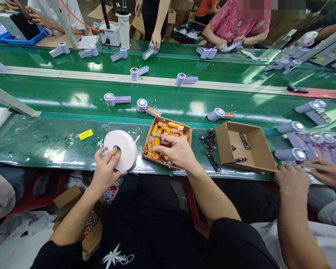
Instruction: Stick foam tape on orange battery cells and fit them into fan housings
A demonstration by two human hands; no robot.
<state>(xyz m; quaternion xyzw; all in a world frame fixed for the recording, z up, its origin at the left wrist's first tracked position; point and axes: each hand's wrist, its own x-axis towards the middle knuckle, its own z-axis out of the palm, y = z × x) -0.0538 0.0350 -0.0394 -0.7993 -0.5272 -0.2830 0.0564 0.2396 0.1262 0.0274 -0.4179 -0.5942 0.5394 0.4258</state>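
Observation:
A thick roll of white tape (pixel 123 145) stands on the green bench, its loose end sticking up at the right. My left hand (pixel 108 164) grips it, fingers at the core hole and thumb at the lower rim. My right hand (pixel 177 149) pinches an orange cylindrical battery (pixel 156 145), held upright over a shallow cardboard box (pixel 189 130). Several more orange batteries (pixel 168 129) lie jumbled in that box, partly hidden by my right hand.
Black circuit boards (pixel 212 160) lie beside a second cardboard box (pixel 229 145). Lilac handheld fans (pixel 109 99) rest along the green conveyor (pixel 86 87). A yellow label (pixel 85 134) is stuck at the left. A co-worker's hands (pixel 294 179) are close at the right; others work across the line.

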